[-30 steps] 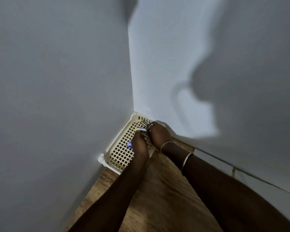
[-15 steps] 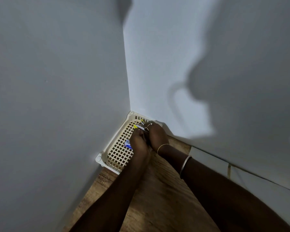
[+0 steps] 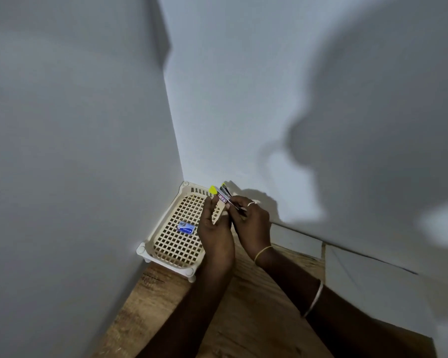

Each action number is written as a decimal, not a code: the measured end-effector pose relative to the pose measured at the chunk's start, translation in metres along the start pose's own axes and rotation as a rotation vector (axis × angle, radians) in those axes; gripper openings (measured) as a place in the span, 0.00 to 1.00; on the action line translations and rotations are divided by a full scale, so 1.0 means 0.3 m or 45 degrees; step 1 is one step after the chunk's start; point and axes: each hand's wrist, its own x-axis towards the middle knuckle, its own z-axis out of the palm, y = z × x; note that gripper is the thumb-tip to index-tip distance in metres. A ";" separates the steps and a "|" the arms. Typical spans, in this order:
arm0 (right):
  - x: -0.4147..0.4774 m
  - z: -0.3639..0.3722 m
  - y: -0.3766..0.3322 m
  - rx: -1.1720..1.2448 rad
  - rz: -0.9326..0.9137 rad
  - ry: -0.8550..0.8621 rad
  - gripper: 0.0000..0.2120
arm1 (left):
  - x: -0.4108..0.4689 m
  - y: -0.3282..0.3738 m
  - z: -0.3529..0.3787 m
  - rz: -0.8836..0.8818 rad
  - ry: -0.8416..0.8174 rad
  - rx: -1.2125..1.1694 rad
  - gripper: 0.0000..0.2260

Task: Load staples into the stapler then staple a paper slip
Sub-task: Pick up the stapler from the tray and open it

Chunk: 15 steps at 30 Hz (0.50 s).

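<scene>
A small stapler (image 3: 224, 195) with yellow ends is held up above the cream lattice tray (image 3: 173, 244) in the corner of the walls. My right hand (image 3: 252, 223) grips its rear end. My left hand (image 3: 215, 228) pinches it from the left side, fingers closed on the body. The stapler's top looks hinged open, though it is small and blurred. A little blue staple box (image 3: 186, 227) lies on the tray, left of my left hand. I cannot make out any paper slip.
The tray stands on short legs on a wooden surface (image 3: 233, 319), pushed against two white walls. A white panel (image 3: 298, 240) runs along the right wall's base. My shadow falls across the right wall.
Both hands have lifted the stapler off the tray and drawn back a little. The blue staple box, half hidden under my left hand before, now lies in plain sight.
</scene>
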 end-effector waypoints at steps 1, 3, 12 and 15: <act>-0.019 -0.031 -0.014 0.066 0.040 0.026 0.08 | -0.038 0.013 0.010 0.049 -0.024 -0.002 0.24; -0.046 -0.094 -0.043 0.201 0.120 0.087 0.08 | -0.108 0.034 0.033 0.117 -0.084 -0.007 0.25; -0.115 -0.388 -0.147 1.382 0.544 0.269 0.13 | -0.336 0.051 0.156 0.188 -0.335 -0.055 0.22; -0.141 -0.472 -0.162 1.488 0.546 0.272 0.13 | -0.366 0.050 0.181 0.226 -0.292 0.098 0.21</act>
